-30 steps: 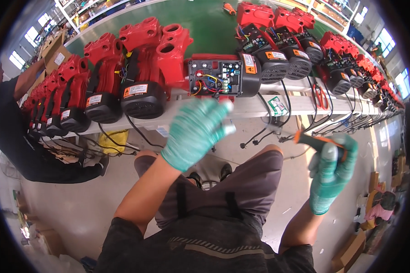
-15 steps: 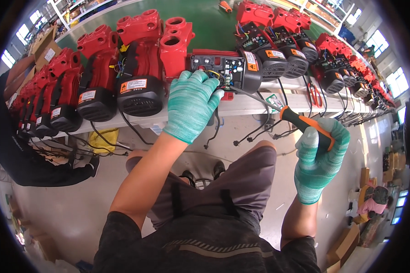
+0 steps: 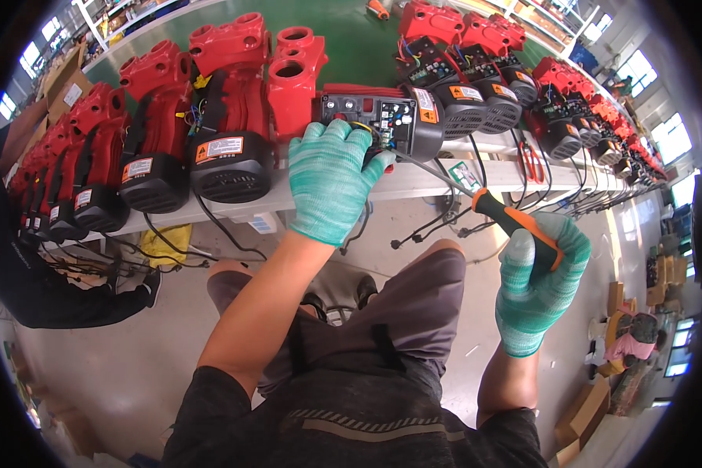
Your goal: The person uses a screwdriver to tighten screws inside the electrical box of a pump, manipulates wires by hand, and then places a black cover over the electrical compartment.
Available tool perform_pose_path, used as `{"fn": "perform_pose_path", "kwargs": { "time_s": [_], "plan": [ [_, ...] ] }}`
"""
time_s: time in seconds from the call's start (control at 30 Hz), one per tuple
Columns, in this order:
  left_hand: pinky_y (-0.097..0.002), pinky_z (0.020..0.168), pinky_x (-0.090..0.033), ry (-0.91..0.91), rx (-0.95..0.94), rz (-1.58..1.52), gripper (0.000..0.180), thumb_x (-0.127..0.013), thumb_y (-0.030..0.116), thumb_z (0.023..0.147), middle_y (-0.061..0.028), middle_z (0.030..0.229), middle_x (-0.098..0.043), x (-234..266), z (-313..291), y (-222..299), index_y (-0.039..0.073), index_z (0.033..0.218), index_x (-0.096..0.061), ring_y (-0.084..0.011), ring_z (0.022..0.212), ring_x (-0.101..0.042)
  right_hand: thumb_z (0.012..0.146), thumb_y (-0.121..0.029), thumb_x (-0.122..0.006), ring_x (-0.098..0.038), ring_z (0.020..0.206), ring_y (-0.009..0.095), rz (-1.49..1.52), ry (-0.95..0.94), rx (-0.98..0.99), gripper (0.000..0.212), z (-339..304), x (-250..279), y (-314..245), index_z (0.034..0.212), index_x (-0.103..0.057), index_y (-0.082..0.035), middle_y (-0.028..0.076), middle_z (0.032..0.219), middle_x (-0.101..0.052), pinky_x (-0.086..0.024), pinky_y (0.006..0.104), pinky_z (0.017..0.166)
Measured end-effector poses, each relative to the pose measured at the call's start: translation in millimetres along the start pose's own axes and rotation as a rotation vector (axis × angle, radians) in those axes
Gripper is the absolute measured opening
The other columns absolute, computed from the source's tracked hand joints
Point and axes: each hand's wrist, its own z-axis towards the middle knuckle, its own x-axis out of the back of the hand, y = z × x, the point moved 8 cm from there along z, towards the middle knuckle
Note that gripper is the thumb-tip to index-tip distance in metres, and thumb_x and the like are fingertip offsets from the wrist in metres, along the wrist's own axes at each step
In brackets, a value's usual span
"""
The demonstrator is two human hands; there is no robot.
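A red motor-driven pump [image 3: 425, 136] with a black end cap lies crosswise on the bench, its black control box uncovered. Inside the box a circuit board [image 3: 398, 117] and a few wires show. My left hand [image 3: 329, 175], in a green knit glove, has its fingers curled over the box's near edge and presses against it; whether a wire is under the fingertips is hidden. In my gloved right hand [image 3: 542, 281] is a screwdriver [image 3: 503, 214] with an orange and black handle. Its shaft slants up-left, with the tip at the board beside my left thumb.
More red pumps [image 3: 230, 109] stand in a row to the left, and opened ones [image 3: 483, 93] to the right. Black power cords [image 3: 226, 234] hang off the bench's front edge [image 3: 413, 181]. Red-handled pliers [image 3: 531, 162] lie at right. A person's dark sleeve [image 3: 70, 292] is at far left.
The view has shifted slightly. My left hand has turned a little on the box, while the screwdriver stays in my right hand with its tip at the board.
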Motion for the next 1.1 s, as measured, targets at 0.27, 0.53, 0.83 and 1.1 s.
{"fn": "perform_pose_path", "kwargs": {
  "time_s": [0.27,0.53,0.83,1.1],
  "plan": [
    [-0.0452,0.082,-0.047,0.009,0.010,-0.015,0.033,-0.085,0.038,0.079,-0.0063,0.094,-0.067,-1,-3,-5,0.011,0.096,-0.077,-0.0307,0.092,-0.061,0.085,-0.009,-0.083,-0.068,0.070,0.027,-0.217,-0.218,0.459,0.032,20,-20,-63,0.110,-0.063,-0.005,0.015,0.097,-0.067,-0.054,0.0323,0.059],
    [-0.0459,0.085,-0.049,-0.181,-0.075,0.031,0.024,-0.074,0.027,0.089,-0.0083,0.099,-0.066,-4,1,-1,0.009,0.106,-0.074,-0.0315,0.097,-0.059,0.083,-0.033,-0.091,-0.073,0.071,0.028,-0.561,-0.562,0.432,0.046,46,-54,-107,0.106,-0.069,0.000,0.014,0.086,-0.073,-0.057,0.0348,0.065],
    [-0.0452,0.079,-0.052,-0.156,-0.105,0.026,0.018,-0.071,0.026,0.090,-0.0077,0.096,-0.063,-5,5,-1,0.011,0.098,-0.073,-0.0300,0.090,-0.061,0.068,0.001,-0.077,-0.056,0.071,0.032,-0.516,-0.695,0.792,0.044,47,-71,-134,0.109,-0.064,-0.008,0.011,0.083,-0.052,-0.044,0.0441,0.056],
    [-0.0421,0.077,-0.057,-0.223,-0.069,0.007,0.022,-0.069,0.028,0.092,-0.0081,0.101,-0.062,-8,3,-3,0.009,0.103,-0.071,-0.0292,0.094,-0.063,0.060,-0.015,-0.086,-0.053,0.069,0.028,-0.732,-0.778,0.787,0.058,30,-70,-132,0.113,-0.064,-0.008,0.010,0.083,-0.050,-0.039,0.0416,0.053]
  ]
}}
